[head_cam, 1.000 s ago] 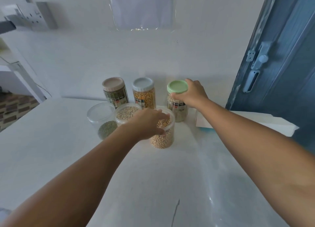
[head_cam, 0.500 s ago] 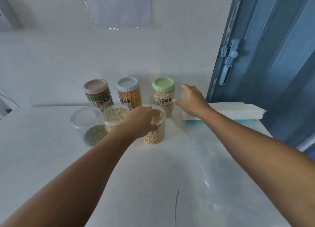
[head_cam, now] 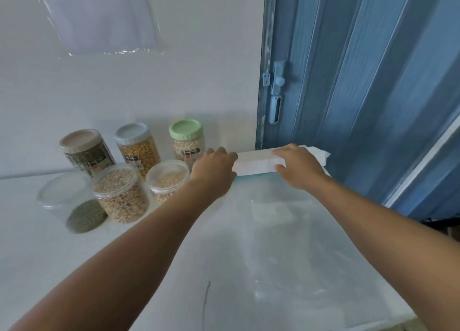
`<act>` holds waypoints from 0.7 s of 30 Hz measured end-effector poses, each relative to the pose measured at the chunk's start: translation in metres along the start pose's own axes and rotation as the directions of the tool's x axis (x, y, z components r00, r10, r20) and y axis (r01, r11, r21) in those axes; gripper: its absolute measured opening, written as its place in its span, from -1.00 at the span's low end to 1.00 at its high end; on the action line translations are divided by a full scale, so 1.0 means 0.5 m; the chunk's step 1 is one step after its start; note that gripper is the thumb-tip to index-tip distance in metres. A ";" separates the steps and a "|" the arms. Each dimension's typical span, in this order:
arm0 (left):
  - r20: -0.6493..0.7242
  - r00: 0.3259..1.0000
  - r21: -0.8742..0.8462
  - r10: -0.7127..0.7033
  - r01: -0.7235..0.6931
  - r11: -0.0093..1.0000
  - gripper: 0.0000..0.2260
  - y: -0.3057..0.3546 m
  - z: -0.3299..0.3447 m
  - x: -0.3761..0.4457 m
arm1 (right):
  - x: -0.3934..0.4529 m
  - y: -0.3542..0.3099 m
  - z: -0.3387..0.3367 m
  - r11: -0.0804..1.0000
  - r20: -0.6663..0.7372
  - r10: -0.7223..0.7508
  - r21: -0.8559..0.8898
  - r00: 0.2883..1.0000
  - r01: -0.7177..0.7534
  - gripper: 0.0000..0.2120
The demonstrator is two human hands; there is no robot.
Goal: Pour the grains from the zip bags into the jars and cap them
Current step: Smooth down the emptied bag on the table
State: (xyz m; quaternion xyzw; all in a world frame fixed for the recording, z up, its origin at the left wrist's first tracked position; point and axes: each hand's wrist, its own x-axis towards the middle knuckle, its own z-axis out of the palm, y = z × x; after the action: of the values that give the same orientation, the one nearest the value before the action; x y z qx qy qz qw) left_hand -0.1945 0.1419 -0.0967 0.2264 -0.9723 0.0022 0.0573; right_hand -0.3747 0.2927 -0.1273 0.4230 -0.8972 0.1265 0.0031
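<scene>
Presently both hands are on the white box (head_cam: 256,162) by the blue door (head_cam: 361,82): left hand (head_cam: 214,167) curled at its near end, right hand (head_cam: 297,165) clamped over the top. Lift level (contents unknown). Count: three capped jars (head_cam: 186,141), three open tubs (head_cam: 121,194) holding grain. No zip bags visible.

Three capped jars (head_cam: 137,148) behind three open jars (head_cam: 122,194).

Two bare forearms and hands (head_cam: 214,169), no sleeves, no jewellery.
</scene>
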 end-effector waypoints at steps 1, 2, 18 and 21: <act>0.016 0.999 0.011 -0.033 0.032 0.999 -0.60 0.016 0.011 0.017 | 0.005 0.015 0.000 1.000 -0.007 -0.014 -0.025 1.000 0.014 -0.57; 0.029 0.997 0.023 -0.068 0.067 0.997 -0.60 0.029 0.022 0.034 | 0.011 0.030 0.000 0.998 -0.014 -0.027 -0.051 1.000 0.027 -0.58; -0.064 0.952 0.001 -0.299 0.300 0.954 -0.88 0.036 0.096 0.148 | 0.146 0.154 0.047 0.972 -0.063 -0.227 -0.070 0.972 0.222 -0.78; -0.033 0.951 0.026 -0.308 0.309 0.951 -0.89 0.036 0.106 0.152 | 0.156 0.153 0.061 0.976 -0.033 -0.213 -0.062 0.977 0.210 -0.76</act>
State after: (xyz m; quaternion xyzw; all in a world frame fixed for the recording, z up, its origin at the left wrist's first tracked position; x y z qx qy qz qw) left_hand -0.2760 0.1227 -0.1404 0.3762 -0.9240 0.0112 0.0672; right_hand -0.4798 0.2733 -0.1653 0.5133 -0.8501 0.1076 0.0465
